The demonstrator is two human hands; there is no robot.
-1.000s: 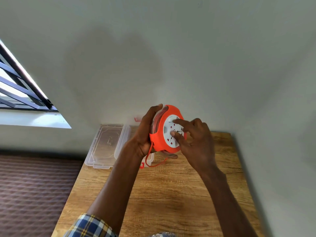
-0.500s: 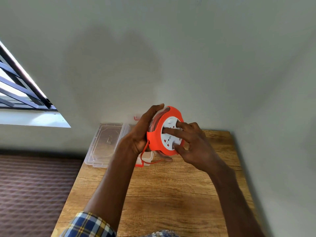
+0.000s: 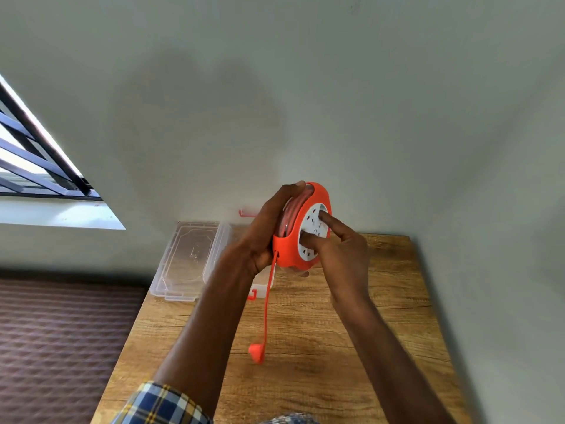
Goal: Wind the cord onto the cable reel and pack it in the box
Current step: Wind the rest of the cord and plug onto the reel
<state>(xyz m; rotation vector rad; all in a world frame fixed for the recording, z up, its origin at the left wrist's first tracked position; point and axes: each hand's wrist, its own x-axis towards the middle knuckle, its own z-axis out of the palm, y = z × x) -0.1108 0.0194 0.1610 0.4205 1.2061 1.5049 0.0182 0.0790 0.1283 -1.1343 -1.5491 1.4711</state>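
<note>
An orange cable reel (image 3: 289,249) with a white socket face is held upright above the wooden table (image 3: 305,362). My left hand (image 3: 266,234) grips its rim from the left, thumb over the top. My right hand (image 3: 339,249) has its fingers curled onto the white face, index finger and thumb pressing into it. An orange cord (image 3: 268,298) hangs straight down from the reel's lower left, ending in an orange plug (image 3: 256,353) just above the table. The clear plastic box (image 3: 260,289) lies behind my left arm, mostly hidden.
A clear plastic lid (image 3: 189,258) lies at the table's far left corner, overhanging the edge. A grey wall runs behind and to the right. A barred window is at the left, with patterned brown floor below it.
The looped cord under the reel now hangs straight with the plug dangling near the table. My right fingers have shifted round the white face, turning it.
</note>
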